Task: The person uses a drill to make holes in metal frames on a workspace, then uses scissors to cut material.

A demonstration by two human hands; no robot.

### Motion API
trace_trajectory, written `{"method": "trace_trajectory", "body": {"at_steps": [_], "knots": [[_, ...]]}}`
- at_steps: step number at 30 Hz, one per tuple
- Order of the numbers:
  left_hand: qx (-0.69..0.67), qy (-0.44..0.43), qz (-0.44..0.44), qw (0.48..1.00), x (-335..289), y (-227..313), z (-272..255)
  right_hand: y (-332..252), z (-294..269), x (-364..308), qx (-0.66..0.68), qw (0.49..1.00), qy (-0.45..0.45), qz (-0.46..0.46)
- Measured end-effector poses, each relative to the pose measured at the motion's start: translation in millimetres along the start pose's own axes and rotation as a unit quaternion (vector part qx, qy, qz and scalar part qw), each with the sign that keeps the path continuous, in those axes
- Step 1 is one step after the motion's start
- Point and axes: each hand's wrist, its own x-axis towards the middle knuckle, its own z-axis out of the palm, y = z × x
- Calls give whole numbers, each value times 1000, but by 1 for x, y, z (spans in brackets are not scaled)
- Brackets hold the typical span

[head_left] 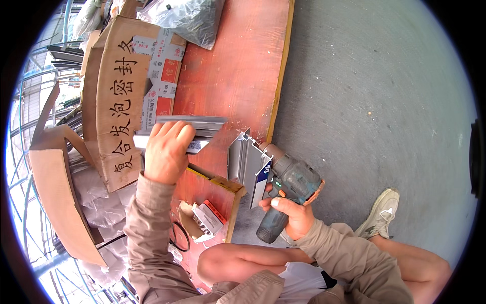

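My left hand point(167, 151) is closed around a grey metal profile point(208, 129) with hollow channels and a slanted cut end, held over the red board. My right hand point(296, 217) grips a dark cordless drill point(296, 177) by its handle, with the chuck pointing up and left. Between the two, a second grey metal profile point(244, 158), also cut at a slant, sits right beside the drill. It bears a blue and white label. Fingertips of my right hand reach its lower end; whether they hold it, I cannot tell.
The red board point(233, 61) has a yellowish edge and a cut-out corner. A small open carton point(203, 221) with a red and white label lies on its near part. Cardboard boxes point(119, 96) and plastic bags point(187, 20) crowd the left. Grey floor point(364, 111) spreads to the right.
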Motion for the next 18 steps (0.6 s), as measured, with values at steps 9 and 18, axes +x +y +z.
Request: {"method": "trace_trajectory", "body": {"at_steps": [9,18], "knots": [[-45,21,-51,997,-24,46,32,6,27,-2,-16,1000,10,0],[-101,72,-116,985,-15,40,78,14,21,10,-35,999,31,-16]]}}
